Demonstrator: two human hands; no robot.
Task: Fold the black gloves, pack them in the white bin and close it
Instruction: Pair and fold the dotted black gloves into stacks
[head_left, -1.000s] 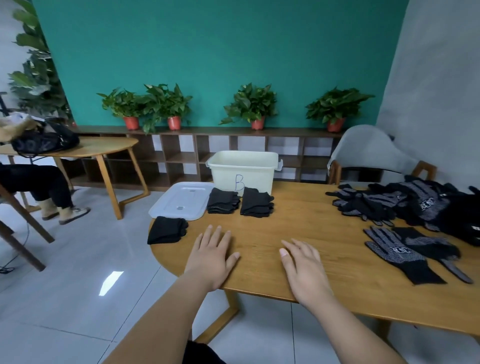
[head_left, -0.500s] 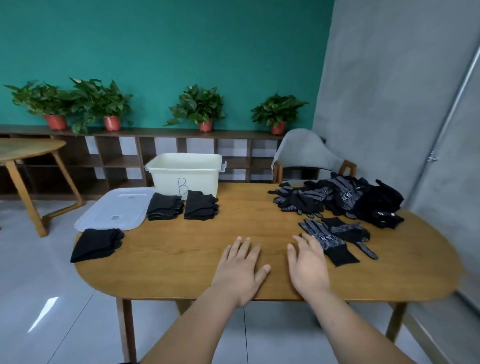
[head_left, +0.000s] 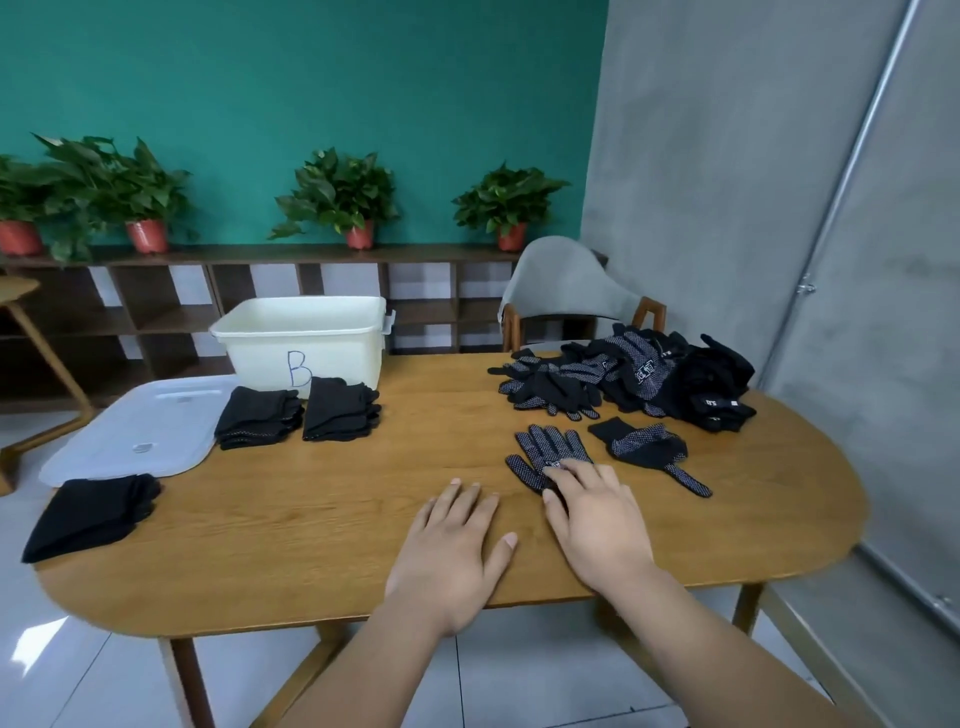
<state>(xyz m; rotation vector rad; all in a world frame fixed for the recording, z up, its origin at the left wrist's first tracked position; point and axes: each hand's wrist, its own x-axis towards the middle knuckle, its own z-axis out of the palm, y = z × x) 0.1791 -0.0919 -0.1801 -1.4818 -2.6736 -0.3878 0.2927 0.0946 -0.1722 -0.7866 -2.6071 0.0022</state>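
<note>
Oval wooden table (head_left: 311, 545), left hand (head_left: 449, 551) flat on wood, right hand (head_left: 597, 525) flat on dotted black glove (head_left: 540, 452)

Set on wooden table (head_left: 311, 545): white bin (head_left: 306, 338) at back, lid (head_left: 130, 431) laid beside it, two folded glove stacks (head_left: 340, 410) placed in front, loose glove pile (head_left: 634, 374) heaped at right.

The right hand (head_left: 597, 514) covers the cuff of the near glove (head_left: 545, 451). The inside of the white bin (head_left: 332, 345) is unseen.
</note>
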